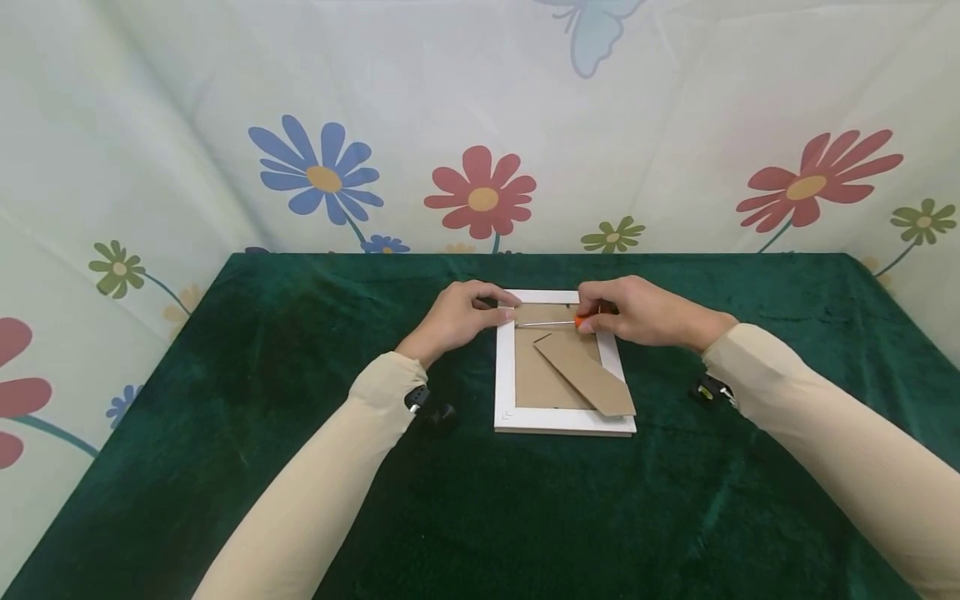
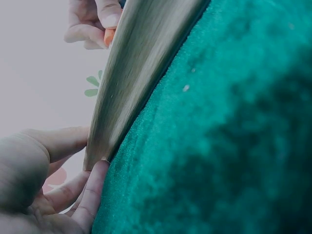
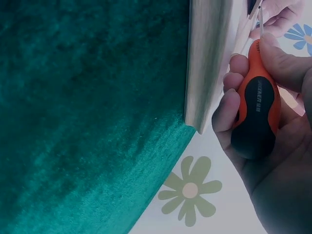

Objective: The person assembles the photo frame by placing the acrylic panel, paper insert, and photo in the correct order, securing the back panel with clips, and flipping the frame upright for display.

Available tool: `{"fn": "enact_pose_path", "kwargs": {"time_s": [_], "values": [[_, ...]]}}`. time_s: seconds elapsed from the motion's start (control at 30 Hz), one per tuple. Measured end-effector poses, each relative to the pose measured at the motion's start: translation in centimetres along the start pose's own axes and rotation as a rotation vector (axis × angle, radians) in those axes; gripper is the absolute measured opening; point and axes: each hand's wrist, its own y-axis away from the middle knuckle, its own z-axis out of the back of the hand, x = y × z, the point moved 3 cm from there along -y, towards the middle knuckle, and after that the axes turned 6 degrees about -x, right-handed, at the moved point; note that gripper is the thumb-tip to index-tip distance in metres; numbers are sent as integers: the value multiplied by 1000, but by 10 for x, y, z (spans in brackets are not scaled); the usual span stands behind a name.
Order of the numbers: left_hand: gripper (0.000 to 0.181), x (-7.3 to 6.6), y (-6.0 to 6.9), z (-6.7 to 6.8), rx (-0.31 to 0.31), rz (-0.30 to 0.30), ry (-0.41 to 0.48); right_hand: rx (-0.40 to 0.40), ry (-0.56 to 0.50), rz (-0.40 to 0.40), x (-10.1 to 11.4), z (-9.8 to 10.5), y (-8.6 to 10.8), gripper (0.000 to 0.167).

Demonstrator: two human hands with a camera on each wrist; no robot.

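Note:
A white picture frame (image 1: 506, 375) lies face down on the green cloth, its brown backing board (image 1: 532, 379) facing up. The board's stand flap (image 1: 588, 375) slants toward the lower right. At the frame's far left corner my left hand (image 1: 459, 318) grips the edge; in the left wrist view its fingers (image 2: 90, 197) press the wooden side. My right hand (image 1: 633, 310) holds a screwdriver (image 3: 256, 109) by its orange and black handle over the frame's far right part. The thin metal shaft (image 1: 546, 323) runs left across the backing, its tip by the frame's left inner edge.
Dark green velvet cloth (image 1: 480, 517) covers the table. Behind it hangs a pale curtain (image 1: 630, 125) with printed flowers. A small dark object (image 1: 442, 412) lies near my left wrist. Both wrists wear small black devices (image 1: 415, 398).

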Motion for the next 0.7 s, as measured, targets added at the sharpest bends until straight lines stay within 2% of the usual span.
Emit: {"fn": "enact_pose_path", "kwargs": {"time_s": [0.7], "values": [[27, 0, -1, 1, 3, 9, 1, 50, 42, 27, 2, 3, -5, 12]]}}
